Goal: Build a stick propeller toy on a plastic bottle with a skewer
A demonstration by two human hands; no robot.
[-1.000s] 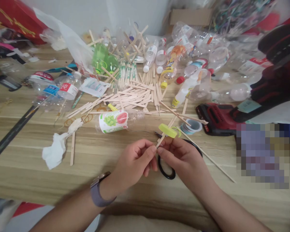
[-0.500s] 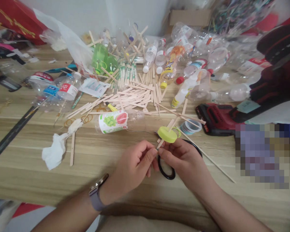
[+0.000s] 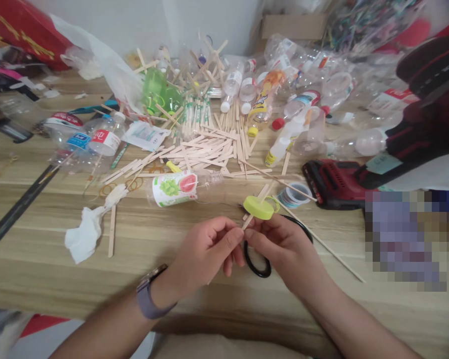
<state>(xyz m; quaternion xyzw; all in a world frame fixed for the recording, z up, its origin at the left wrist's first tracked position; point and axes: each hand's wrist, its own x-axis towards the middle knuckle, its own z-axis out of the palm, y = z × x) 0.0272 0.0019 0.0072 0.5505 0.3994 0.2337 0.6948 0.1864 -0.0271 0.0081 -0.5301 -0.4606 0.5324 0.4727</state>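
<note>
A yellow-green bottle cap (image 3: 260, 208) sits around wooden craft sticks, whose upper ends (image 3: 263, 192) stick out beyond it. Just below the cap, my left hand (image 3: 217, 249) pinches the near end of a stick (image 3: 247, 222) between thumb and forefinger. My right hand (image 3: 282, 244) closes on the same place, thumb against the stick, its other fingers curled behind the cap. Beneath my right hand lie black-handled scissors (image 3: 258, 273), their blades mostly hidden. A thin tip of something shows under my left hand; its kind is unclear.
Ahead lies a pile of craft sticks (image 3: 209, 149). A clear bottle with a fruit label (image 3: 174, 189) lies before it. To the right are a tape roll (image 3: 295, 194), a thin skewer (image 3: 333, 252) and a red-black power drill (image 3: 340, 184). Crumpled tissue (image 3: 84, 237) lies left.
Both hands stay nearly in place around the stick and cap. The left hand's lower fingers have shifted slightly, and a thin tip now shows beneath that hand.
</note>
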